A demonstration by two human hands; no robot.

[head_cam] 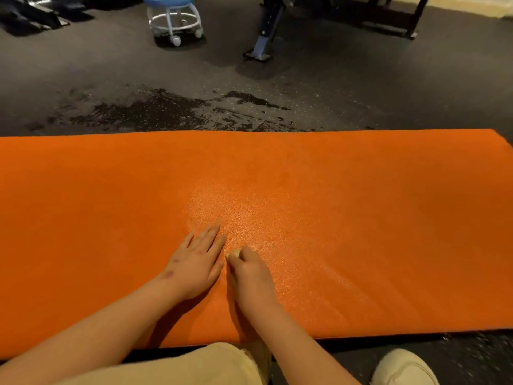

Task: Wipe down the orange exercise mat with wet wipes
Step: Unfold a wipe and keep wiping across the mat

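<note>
The orange exercise mat (361, 204) lies flat across the dark floor in front of me. A wet sheen shows on it around and to the right of my hands. My left hand (195, 262) rests flat on the mat, fingers straight and spread slightly. Right beside it, my right hand (249, 273) has its fingers curled round a small bunched wet wipe (232, 254), pressing it onto the mat. Only a pale edge of the wipe shows past my fingers.
Dark rubber floor with a wet patch (172, 109) lies beyond the mat's far edge. A white rolling stool with a blue seat (175, 20) and black gym equipment legs (266, 29) stand further back. My knee in beige trousers (211, 365) and a white shoe (405, 368) are at the near edge.
</note>
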